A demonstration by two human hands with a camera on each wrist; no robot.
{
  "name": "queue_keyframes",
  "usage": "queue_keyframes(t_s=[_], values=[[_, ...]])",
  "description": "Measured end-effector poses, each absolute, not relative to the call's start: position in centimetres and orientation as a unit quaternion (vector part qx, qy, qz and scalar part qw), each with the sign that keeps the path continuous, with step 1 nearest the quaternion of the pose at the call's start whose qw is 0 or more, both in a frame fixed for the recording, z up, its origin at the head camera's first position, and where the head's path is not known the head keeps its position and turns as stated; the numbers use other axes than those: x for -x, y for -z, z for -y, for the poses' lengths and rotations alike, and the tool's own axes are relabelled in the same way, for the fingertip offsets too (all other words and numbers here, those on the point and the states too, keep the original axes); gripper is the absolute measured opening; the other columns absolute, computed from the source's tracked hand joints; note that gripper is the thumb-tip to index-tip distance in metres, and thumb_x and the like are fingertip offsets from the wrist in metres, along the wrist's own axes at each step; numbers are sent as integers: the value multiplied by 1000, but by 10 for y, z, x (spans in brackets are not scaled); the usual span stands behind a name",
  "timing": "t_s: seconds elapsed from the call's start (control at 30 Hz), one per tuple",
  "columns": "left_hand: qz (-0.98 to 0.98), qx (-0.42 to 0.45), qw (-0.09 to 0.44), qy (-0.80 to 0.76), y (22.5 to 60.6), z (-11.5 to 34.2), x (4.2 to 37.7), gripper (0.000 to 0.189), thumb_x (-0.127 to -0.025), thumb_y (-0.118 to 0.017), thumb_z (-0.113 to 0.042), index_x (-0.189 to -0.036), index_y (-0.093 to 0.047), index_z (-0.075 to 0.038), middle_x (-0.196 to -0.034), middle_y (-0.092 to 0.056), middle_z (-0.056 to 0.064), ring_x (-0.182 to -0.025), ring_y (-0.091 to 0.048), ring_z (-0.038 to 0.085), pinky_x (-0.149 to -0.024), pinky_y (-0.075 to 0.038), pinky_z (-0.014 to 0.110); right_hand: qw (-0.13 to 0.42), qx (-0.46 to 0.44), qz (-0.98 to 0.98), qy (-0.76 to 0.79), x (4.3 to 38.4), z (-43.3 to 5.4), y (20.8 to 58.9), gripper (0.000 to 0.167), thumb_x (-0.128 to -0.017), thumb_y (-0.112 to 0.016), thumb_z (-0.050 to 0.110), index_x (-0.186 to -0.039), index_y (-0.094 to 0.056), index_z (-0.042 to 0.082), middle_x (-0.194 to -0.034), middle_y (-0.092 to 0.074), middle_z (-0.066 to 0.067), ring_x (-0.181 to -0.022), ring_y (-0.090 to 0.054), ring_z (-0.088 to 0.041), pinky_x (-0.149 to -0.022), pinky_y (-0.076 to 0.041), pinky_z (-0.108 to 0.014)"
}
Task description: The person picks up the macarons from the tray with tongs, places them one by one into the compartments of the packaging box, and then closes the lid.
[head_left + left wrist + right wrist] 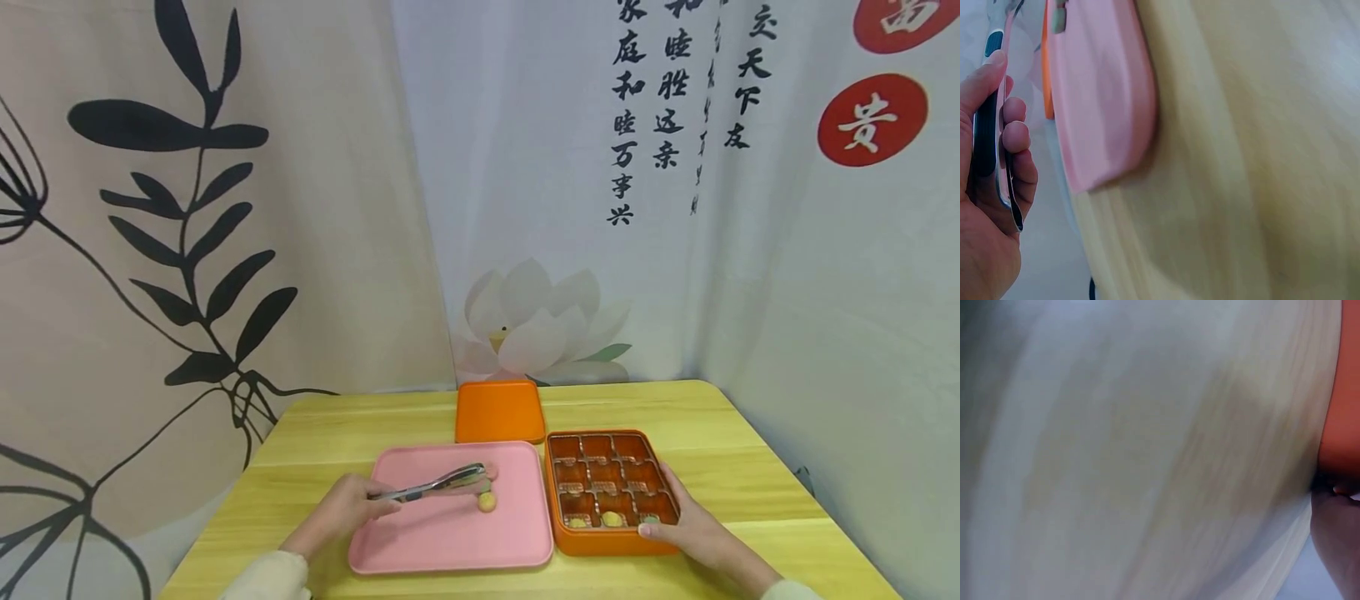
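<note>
My left hand [347, 507] grips metal tongs [429, 487] with dark handle grips, held over a pink tray [442, 546]. In the left wrist view, thumb and fingers wrap round the tongs' handles. The tongs' tips overlap a green piece [484, 486] in the head view, between a round yellow piece [487, 502] and a pink one [492, 471] on the tray. With its thumb over the front right corner, my right hand [697, 527] holds an orange box [600, 546]. Its clear divided insert has two yellow pieces and a green one in the front row; the fingers are mostly hidden.
Behind the tray lies a flat orange square lid [500, 412]. The box stands against the tray's right side on a yellow wood-grain table [780, 533]. A printed curtain [352, 208] hangs behind the table's far edge.
</note>
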State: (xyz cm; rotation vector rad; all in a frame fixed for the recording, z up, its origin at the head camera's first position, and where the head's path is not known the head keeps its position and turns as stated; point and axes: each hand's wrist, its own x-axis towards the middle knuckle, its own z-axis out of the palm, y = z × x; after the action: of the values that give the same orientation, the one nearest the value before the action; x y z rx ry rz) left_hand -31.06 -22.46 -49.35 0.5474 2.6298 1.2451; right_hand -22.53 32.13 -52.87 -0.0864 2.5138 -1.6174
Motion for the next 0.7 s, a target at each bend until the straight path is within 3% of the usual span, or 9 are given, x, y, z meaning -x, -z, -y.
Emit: queue_keyframes(t_s=[0.33,0.5,0.7], values=[[-873,-219,91,-426,491,207,322,22,-87,-77,-31,-97,-80,-12,-60,-54,-2,-52,-42,6,-46,-35,19,79,22,-848,523,223,-321,527,113,-88,-76,30,-157,11,8,-157,-10,-35,-134,-37,-49,-105,-33,-61],[-872,-229,82,-425,490,197,326,22,-87,-77,-31,-100,-80,-14,-61,-58,6,-50,-42,6,-46,-37,20,79,25,-841,535,225,-321,528,112,-88,-76,27,-158,11,10,-157,-10,-35,-132,-41,-46,-105,-35,-58],[-875,-233,76,-418,485,176,333,21,-89,-76,-30,-86,-77,-9,-58,-49,-4,-51,-42,7,-47,-39,22,75,24,-842,535,223,-321,529,112,-88,-76,26,-158,10,10,-157,-12,-35,-130,-44,-44,-104,-36,-57]])
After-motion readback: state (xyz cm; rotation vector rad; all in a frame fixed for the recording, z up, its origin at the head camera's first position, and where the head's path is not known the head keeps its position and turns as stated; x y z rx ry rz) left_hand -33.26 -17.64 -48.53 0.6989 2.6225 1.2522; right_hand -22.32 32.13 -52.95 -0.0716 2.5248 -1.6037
